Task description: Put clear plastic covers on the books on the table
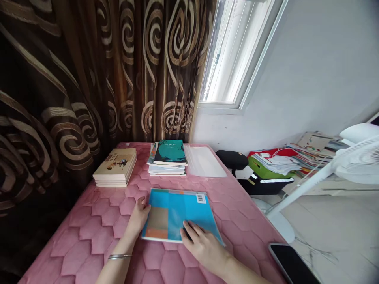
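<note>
A thin book with a blue, brown and orange checkered cover (177, 209) lies flat on the pink quilted mattress, a barcode label (200, 198) near its far right corner. My left hand (140, 216), with a silver bangle at the wrist, is at the book's left edge; its fingers are curled and the thumb side touches that edge. Across the near right part of the cover rests my right hand (205, 246), palm down with fingers extended. A small dark patch shows under its fingers; I cannot tell if it is shadow.
Farther back stand a stack of cream books (115, 167), a pile topped by a teal book (171, 152), and a white translucent sheet (204, 161). A phone (291, 262) lies at the mattress's right edge. Beyond are a white fan (314, 189), papers (278, 161) and a curtain (142, 71).
</note>
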The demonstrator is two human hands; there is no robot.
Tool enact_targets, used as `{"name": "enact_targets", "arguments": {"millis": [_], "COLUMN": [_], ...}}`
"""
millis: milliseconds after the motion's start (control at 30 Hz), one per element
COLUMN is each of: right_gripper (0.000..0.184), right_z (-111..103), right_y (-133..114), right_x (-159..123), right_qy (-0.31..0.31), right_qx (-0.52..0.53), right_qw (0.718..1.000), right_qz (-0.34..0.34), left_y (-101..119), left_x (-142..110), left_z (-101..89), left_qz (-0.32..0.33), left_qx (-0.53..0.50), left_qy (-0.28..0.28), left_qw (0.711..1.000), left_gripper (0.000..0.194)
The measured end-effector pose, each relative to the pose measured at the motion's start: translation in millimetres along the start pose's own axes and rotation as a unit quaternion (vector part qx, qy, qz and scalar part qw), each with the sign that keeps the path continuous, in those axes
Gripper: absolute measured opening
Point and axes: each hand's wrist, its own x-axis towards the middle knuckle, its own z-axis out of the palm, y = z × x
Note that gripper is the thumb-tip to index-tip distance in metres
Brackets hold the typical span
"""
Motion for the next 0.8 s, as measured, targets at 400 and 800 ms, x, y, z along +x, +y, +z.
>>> {"name": "enact_targets", "arguments": {"millis": [400, 800], "right_gripper": [0.029, 0.032], "right_z": [-13, -37], "right_y": [12, 18], "right_x": [-5, 7], "right_qy": [-0.057, -0.138], "right_qx": [0.084, 0.218], "right_qw": [0.995, 0.962], "right_qz": [0.019, 0.083], "left_y": [-11, 4], "left_x": [-22, -52], "left_z": [25.2, 39.4], "left_qz": [0.143, 0.169], "left_qx": [0.389, 0.601], "left_qy": [0.092, 0.161], "left_qw": [0.905, 0.765], "left_gripper": [0.053, 0.055]}}
